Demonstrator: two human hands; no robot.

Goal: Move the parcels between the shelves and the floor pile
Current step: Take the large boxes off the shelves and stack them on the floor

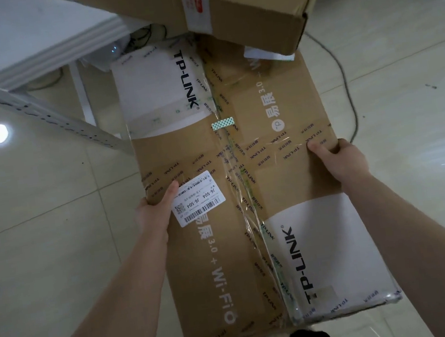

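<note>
Long flat brown cardboard TP-LINK box (287, 176) with clear-taped seams is held above the pale tiled floor (46, 276). Its far end sits at a smaller brown carton with red-printed tape (237, 8), contact there unclear. Left hand (156, 208) and right hand (339, 161) clamp opposite long edges, thumbs on top, fingers hidden underneath. Looks stiff and moderately heavy with slick tape, so best gripped on bare cardboard edges near mid-length; an end grip would likely let it swing.
</note>
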